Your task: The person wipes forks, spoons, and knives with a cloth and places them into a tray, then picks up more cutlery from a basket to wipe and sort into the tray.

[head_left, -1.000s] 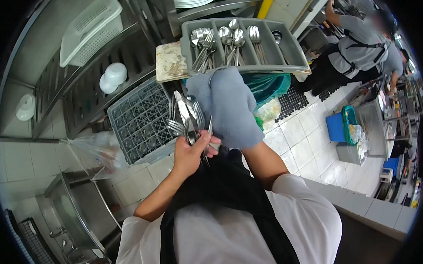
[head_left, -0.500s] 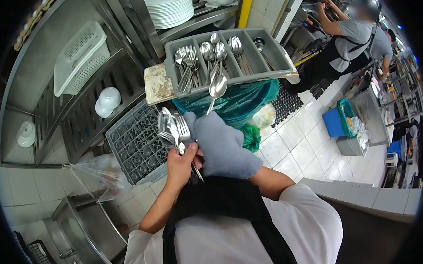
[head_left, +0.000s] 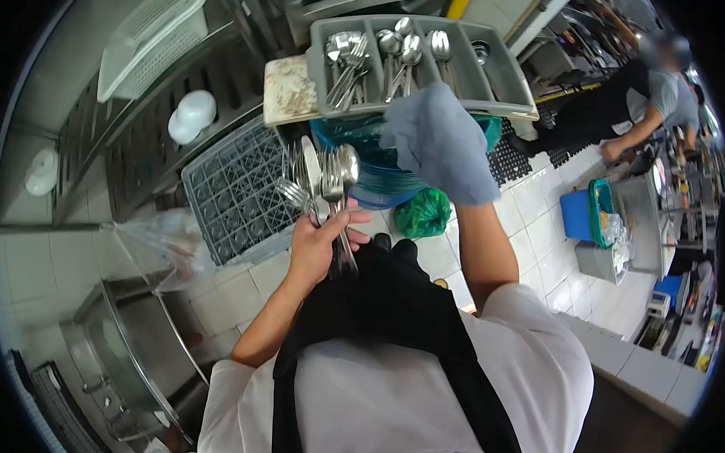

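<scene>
My left hand [head_left: 324,239] is closed around the handles of a bunch of cutlery. In it are several forks [head_left: 330,181], a knife [head_left: 310,162] and a spoon [head_left: 348,164], heads pointing away from me. A grey-blue cloth [head_left: 441,141] covers my right hand, which reaches to the front edge of the grey cutlery tray [head_left: 495,99]. The fingers under the cloth are hidden. Inside the tray, forks [head_left: 351,62], spoons [head_left: 411,51], more forks [head_left: 441,47] and a ladle [head_left: 481,52] lie in separate compartments.
A grey glass rack [head_left: 240,190] stands to the left, near white bowls [head_left: 192,117] on a metal shelf. Below the tray are a bin with a green liner [head_left: 358,134] and a green bag [head_left: 423,213]. A co-worker [head_left: 658,93] stands at back right.
My right hand has moved forward and right with the cloth, away from my left hand. The spoon that stuck out of the cloth no longer shows there. The view has shifted.
</scene>
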Available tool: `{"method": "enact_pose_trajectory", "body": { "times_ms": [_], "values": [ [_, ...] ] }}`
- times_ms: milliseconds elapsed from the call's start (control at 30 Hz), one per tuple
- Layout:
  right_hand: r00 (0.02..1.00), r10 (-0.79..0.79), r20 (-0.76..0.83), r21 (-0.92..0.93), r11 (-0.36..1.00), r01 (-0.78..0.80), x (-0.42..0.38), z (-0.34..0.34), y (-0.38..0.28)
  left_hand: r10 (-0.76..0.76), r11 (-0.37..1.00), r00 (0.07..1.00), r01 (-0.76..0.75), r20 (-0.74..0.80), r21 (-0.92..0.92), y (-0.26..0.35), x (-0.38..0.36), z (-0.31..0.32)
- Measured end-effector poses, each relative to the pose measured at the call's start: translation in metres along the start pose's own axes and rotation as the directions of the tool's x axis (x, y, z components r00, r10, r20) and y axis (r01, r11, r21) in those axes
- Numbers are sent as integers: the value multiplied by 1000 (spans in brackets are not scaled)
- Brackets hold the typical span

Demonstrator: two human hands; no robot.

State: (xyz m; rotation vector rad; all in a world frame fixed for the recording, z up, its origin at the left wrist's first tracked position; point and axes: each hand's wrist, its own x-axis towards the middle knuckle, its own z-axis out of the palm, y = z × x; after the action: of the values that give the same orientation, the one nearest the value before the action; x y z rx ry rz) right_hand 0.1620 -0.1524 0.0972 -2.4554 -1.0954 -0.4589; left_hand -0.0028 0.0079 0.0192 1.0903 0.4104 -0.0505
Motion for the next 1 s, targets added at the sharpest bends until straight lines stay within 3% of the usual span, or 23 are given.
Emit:
{"method": "enact_pose_trajectory", "body": {
  "times_ms": [33,67,100,133,167,233,267,367,433,500,533,600,633,667,700,733,767,800,833,900,1000],
  "values": [
    [983,156,-95,363,925,-112,-1,-9,-24,17,1000,1000,-17,-10,14,2,2,0],
    [986,146,-85,369,924,-105,-2,1,-25,17,1000,1000,-17,-23,6,3,4,-1],
    [979,86,184,-30,996,-82,-6,17,-22,24,999,1000,-23,-1,27,5,6,0],
    [889,134,437,-402,913,60,-7,25,-22,27,998,999,-28,25,52,6,7,-1],
    [890,137,435,-402,914,56,-10,29,-29,26,998,999,-28,27,55,6,10,-1],
    [997,-73,12,-237,969,74,-20,29,-48,3,990,999,-8,40,140,5,14,0],
    [998,-62,10,-241,969,62,-24,24,-50,-3,989,999,-4,50,145,6,14,2],
    [997,7,78,310,950,-31,-21,4,-55,-59,998,998,59,-4,-37,13,15,5],
    [996,47,72,318,946,-68,-19,13,-53,-123,972,990,134,69,-191,9,12,-5],
    [983,184,21,448,877,-173,-22,20,-51,-194,929,971,228,139,-293,7,9,-8],
    [969,249,3,512,831,-215,-23,23,-51,-195,927,970,230,142,-297,7,8,-7],
    [930,367,-20,638,721,-270,-20,29,-54,-79,955,995,94,64,-282,10,6,-3],
    [934,356,-17,638,724,-264,-8,19,-64,-72,953,996,86,58,-290,10,7,-4],
    [803,575,160,544,627,-557,12,-5,-81,-2,981,1000,3,5,-196,10,8,-4],
    [588,754,293,395,464,-793,32,-29,-98,72,993,997,-75,-39,-95,10,9,-3],
    [311,875,371,207,249,-946,41,-40,-107,114,993,992,-116,-60,-26,12,10,-1],
    [447,807,386,81,453,-888,30,-23,-102,116,992,991,-118,-63,-33,13,9,0],
    [657,658,368,25,700,-714,16,-1,-90,149,989,988,-148,-28,21,14,8,0],
    [797,508,327,-5,844,-536,6,17,-82,180,981,984,-180,9,74,13,7,1],
    [902,358,241,-39,932,-360,-4,40,-65,203,975,979,-202,2,90,9,3,2],
    [965,232,121,-72,972,-224,-4,68,-39,213,967,976,-218,54,130,10,-4,4]
  ]
}}
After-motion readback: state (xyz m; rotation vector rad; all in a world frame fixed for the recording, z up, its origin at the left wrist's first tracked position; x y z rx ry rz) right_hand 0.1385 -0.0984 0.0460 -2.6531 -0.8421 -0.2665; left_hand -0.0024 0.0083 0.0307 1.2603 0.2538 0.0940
